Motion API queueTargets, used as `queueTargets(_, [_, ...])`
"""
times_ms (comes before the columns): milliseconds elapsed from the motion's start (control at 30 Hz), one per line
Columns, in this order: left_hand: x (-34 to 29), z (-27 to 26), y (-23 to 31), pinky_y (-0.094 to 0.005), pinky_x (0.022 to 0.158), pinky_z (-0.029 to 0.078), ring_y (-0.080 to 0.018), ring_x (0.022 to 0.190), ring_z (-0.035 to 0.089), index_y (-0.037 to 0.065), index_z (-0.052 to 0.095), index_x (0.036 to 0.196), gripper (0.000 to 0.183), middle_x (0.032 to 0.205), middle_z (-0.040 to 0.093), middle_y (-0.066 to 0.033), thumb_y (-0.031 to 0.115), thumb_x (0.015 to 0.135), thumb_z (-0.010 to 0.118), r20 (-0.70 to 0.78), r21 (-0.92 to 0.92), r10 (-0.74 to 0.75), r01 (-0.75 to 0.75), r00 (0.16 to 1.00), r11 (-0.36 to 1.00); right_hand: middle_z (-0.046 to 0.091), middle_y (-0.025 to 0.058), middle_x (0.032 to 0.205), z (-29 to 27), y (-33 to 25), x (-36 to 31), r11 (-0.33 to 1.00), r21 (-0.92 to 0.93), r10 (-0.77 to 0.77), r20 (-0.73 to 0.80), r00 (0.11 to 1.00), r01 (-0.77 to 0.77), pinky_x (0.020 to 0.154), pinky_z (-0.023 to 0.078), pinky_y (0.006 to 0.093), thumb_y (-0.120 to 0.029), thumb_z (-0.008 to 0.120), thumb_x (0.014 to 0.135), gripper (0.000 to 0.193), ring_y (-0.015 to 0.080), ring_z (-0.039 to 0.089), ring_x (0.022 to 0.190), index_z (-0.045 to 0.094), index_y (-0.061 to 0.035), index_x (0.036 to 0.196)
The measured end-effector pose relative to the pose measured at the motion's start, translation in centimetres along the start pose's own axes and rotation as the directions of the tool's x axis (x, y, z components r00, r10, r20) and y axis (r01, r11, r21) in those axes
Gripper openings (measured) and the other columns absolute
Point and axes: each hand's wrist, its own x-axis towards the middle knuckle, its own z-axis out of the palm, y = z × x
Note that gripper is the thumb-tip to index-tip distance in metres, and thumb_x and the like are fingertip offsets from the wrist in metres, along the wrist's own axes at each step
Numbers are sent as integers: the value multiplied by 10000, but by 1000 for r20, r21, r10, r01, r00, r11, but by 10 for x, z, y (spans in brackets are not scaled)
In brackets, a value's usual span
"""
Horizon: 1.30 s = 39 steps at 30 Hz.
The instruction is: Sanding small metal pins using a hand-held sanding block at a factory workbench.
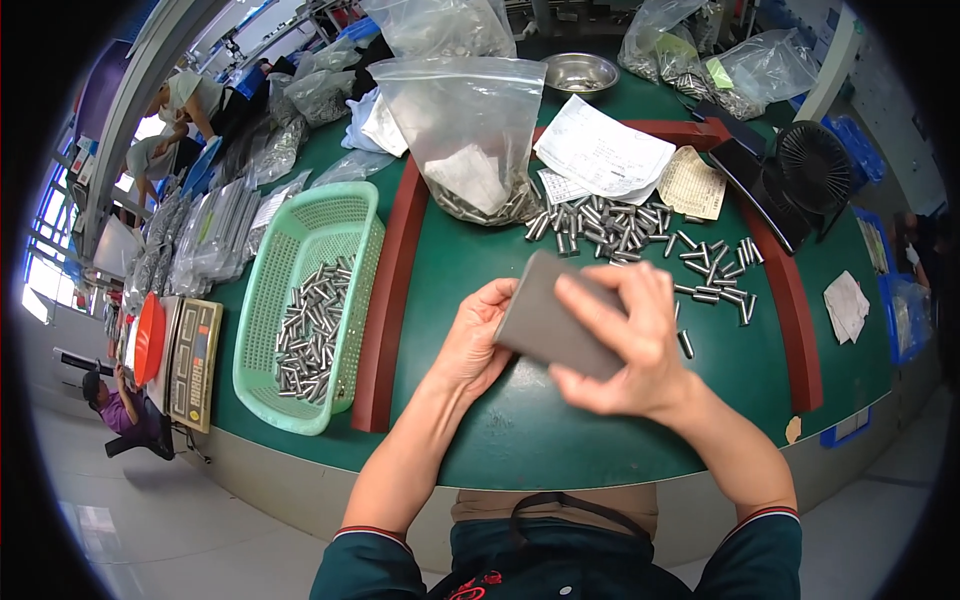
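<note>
My right hand [640, 345] grips a flat grey-brown rectangular pad [560, 312], its fingers spread over the upper face and the thumb at the near edge. Close against the pad's left edge, my left hand [478, 335] is closed with its fingertips pinched; what it holds, if anything, is hidden. Beyond both hands lies a loose pile of short metal pins [612, 228], with several more scattered to the right. A single pin [685, 344] rests just right of my right hand.
A green plastic basket [262, 345] with many pins stands at left. Dark red rails [385, 330] border the work area. A clear bag of pins [470, 205], papers [605, 150], a steel bowl [580, 75] and a black fan [815, 165] sit farther back. A scale [193, 365] stands far left.
</note>
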Motion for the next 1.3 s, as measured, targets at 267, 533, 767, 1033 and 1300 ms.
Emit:
queueTargets(267, [-5, 13, 4, -252, 795, 496, -130, 842, 590, 44, 641, 1013, 143, 965, 629, -69, 72, 885, 699, -78, 56, 10, -6, 997, 998, 586, 157, 1037, 2, 1, -4, 997, 72, 9, -11, 1000, -8, 824, 372, 407, -284, 783, 556, 677, 287, 564, 895, 667, -55, 1182])
queueTargets(533, [1, -2, 6, -264, 821, 506, -136, 863, 621, 27, 627, 1004, 117, 960, 652, -73, 43, 898, 674, 41, 98, 62, -66, 997, 993, 578, 137, 1012, -6, 19, -4, 993, -24, 114, -70, 991, -116, 821, 376, 403, -261, 801, 548, 668, 286, 542, 905, 668, -41, 1165])
queueTargets(767, [2, 2, 6, -232, 790, 536, -99, 864, 642, 5, 598, 1025, 123, 961, 670, -64, -28, 911, 628, 46, 328, 242, -243, 969, 913, 577, 141, 1004, -10, 30, -4, 986, -125, 106, -71, 992, -115, 807, 381, 419, -255, 795, 545, 656, 298, 548, 901, 661, -60, 1157])
queueTargets(1033, [1, 4, 8, -228, 781, 526, -111, 887, 638, 67, 480, 1079, 289, 1006, 662, -80, -62, 881, 646, 113, 358, 258, -282, 960, 890, 580, 166, 1023, -9, 30, 2, 966, -185, 175, -45, 984, -180, 819, 427, 429, -261, 766, 550, 677, 315, 550, 901, 651, -17, 1171])
queueTargets(1300, [-2, 5, 11, -277, 833, 512, -133, 896, 622, 82, 416, 1108, 399, 989, 664, -108, -58, 850, 686, 65, 377, 224, -232, 972, 897, 567, 141, 983, -10, 39, -4, 959, -185, 213, -39, 976, -217, 818, 380, 403, -272, 795, 568, 608, 291, 544, 935, 685, -33, 1116])
